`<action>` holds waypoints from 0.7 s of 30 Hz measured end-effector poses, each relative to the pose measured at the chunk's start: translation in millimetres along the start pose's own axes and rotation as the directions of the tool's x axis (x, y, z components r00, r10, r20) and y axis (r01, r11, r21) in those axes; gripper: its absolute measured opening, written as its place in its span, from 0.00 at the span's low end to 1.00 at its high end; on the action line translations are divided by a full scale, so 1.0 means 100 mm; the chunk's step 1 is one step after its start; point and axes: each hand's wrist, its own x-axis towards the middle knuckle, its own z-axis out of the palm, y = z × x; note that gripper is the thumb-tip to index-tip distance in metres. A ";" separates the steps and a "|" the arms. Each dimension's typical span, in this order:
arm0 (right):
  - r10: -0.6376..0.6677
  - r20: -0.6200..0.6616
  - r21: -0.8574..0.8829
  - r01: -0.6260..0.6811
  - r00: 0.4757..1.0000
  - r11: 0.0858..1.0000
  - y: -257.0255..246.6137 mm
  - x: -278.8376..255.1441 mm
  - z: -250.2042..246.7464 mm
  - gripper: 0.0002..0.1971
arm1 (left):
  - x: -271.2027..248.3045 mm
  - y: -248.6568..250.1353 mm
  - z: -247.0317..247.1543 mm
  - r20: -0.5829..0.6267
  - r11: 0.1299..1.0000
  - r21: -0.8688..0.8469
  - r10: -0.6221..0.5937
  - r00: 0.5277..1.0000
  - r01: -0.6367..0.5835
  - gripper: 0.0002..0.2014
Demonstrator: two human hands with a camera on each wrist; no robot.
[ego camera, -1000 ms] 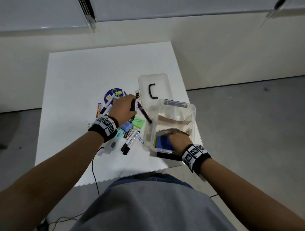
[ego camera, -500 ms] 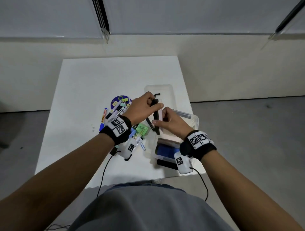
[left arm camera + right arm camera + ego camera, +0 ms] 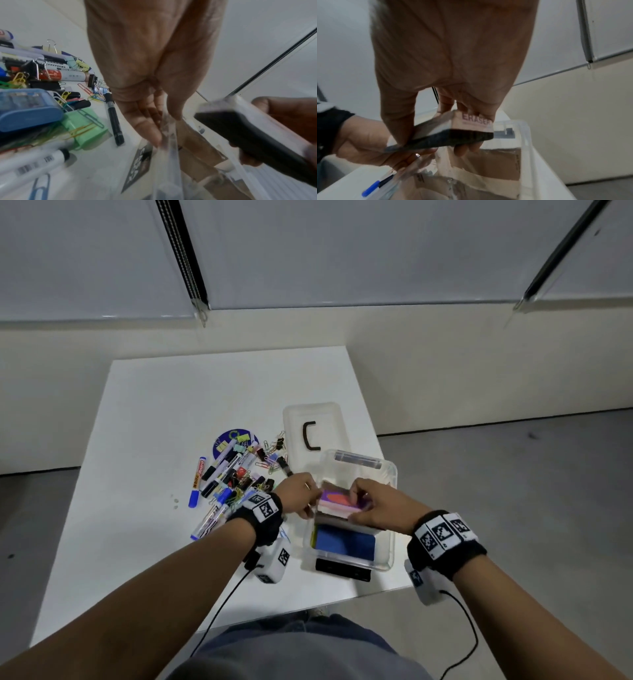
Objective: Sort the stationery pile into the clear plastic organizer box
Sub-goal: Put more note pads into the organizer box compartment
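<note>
The clear organizer box (image 3: 390, 529) stands at the table's right front, with a blue pad (image 3: 346, 542) in its near compartment. My right hand (image 3: 359, 501) grips a whiteboard eraser (image 3: 340, 501) with a pink and red top and black felt underside, roughly level just above the box's middle. The right wrist view shows the eraser (image 3: 453, 131) held between thumb and fingers. My left hand (image 3: 301, 501) is at the box's left side; in the left wrist view its fingers (image 3: 154, 135) pinch the clear wall (image 3: 168, 162). The stationery pile (image 3: 236, 477) lies left of the box.
The box's lid (image 3: 313, 419) with a black handle lies behind the box. The pile holds markers, binder clips and paper clips, plus a blue case (image 3: 25, 108) and a green case (image 3: 85, 129). A black marker (image 3: 115, 119) lies between pile and box. The box sits near the table's right edge.
The left hand left the pile, met the right hand over the box, then dropped to the box's left wall. The right hand now holds the eraser flat and lower over the box.
</note>
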 end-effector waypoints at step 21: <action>-0.029 0.149 -0.556 0.108 0.988 0.824 0.30 0.29 0.63 0.09 | -0.04 -0.10 0.03 -0.108 0.986 -0.165 -0.017 0.994 -0.001 0.13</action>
